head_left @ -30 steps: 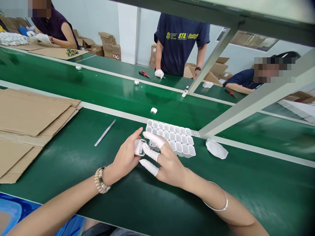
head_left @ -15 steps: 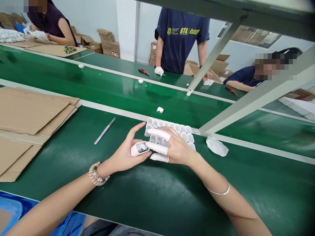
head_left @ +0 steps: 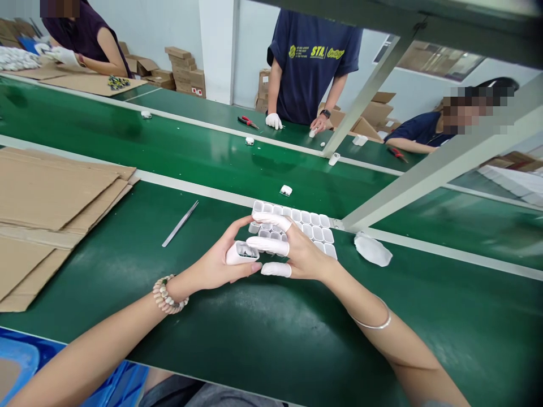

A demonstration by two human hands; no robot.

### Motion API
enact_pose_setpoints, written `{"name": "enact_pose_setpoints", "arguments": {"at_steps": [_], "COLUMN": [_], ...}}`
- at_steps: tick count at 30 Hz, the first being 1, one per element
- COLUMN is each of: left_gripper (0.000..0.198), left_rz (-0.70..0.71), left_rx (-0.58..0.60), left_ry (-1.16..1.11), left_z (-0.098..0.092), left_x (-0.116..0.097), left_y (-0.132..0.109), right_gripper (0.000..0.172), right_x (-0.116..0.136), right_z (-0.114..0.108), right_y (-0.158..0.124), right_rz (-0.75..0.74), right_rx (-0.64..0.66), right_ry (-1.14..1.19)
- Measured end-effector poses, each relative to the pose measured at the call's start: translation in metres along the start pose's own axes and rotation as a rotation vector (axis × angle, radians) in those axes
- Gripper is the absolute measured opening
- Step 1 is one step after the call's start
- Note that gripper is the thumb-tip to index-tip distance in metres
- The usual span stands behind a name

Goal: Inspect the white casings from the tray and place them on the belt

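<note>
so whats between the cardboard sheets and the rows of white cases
The head view shows tweezers lying on the green tabletop, then the left hand.

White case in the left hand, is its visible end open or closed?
Open. The white case in the left hand shows an uncovered end, with parts visible inside.

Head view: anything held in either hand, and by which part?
Left hand holds a white casing by its outer wall, open end toward the right hand. Whether the right hand grips anything cannot be told.
</note>
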State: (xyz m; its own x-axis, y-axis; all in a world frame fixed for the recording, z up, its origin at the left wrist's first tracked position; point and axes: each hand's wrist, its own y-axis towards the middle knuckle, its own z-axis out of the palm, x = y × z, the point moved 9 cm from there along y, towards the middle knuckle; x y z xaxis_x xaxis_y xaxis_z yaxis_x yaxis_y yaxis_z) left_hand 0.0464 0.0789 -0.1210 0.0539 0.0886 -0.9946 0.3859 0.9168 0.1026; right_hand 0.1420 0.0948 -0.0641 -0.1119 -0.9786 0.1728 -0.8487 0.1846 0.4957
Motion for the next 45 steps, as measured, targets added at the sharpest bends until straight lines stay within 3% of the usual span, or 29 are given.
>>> {"name": "enact_pose_setpoints", "arguments": {"at_steps": [5,15,21,24,27,29,31,35,37,39,42,43,45], "left_gripper": [0.089,0.09,0.09,0.091,0.097,0.1,0.1,0.101,0.101,0.093,0.07,0.065,0.058], "left_rz": [-0.084,-0.095,0.0,0.084,0.088,0.083,0.083,0.131,0.18,0.208,0.19,0.184,0.181], "left_rx": [0.064,0.09,0.032,-0.026,-0.055,-0.051,-0.04,-0.065,-0.119,-0.193,-0.257,-0.252,-0.225], "left_ry": [-0.081,-0.074,0.025,0.089,0.126,0.141,0.151,0.216,0.315,0.484,0.74,0.796,0.88], "left_z": [0.006,0.008,-0.001,-0.006,-0.007,-0.005,-0.002,-0.009,-0.022,-0.038,-0.057,-0.059,-0.057], "left_x": [0.009,0.005,-0.007,-0.01,-0.002,0.004,0.009,0.014,0.014,0.015,0.023,0.025,0.031], "left_y": [-0.003,-0.004,-0.001,0.002,0.005,0.006,0.007,0.012,0.015,0.017,0.021,0.023,0.025], "right_gripper": [0.044,0.047,0.039,0.044,0.059,0.053,0.036,0.02,0.017,0.016,0.026,0.036,0.048], "right_x": [0.004,0.002,0.0,-0.005,-0.009,-0.005,0.003,0.007,-0.008,-0.04,-0.126,-0.157,-0.217], "right_z": [0.004,0.0,-0.014,-0.022,-0.011,0.001,0.008,0.004,-0.007,-0.026,-0.05,-0.051,-0.039], "right_y": [0.001,-0.002,-0.005,-0.003,0.0,0.003,0.004,0.004,0.004,0.006,0.0,-0.006,-0.023], "right_rz": [-0.092,-0.139,-0.165,-0.053,0.091,0.112,0.058,0.008,0.05,0.161,0.502,0.635,0.92], "right_rx": [0.022,0.033,-0.093,-0.196,-0.173,-0.141,-0.167,-0.229,-0.241,-0.275,-0.332,-0.304,-0.126], "right_ry": [-0.139,-0.274,-0.064,0.12,0.229,0.244,0.239,0.194,0.157,0.096,-0.048,-0.106,-0.192]}}
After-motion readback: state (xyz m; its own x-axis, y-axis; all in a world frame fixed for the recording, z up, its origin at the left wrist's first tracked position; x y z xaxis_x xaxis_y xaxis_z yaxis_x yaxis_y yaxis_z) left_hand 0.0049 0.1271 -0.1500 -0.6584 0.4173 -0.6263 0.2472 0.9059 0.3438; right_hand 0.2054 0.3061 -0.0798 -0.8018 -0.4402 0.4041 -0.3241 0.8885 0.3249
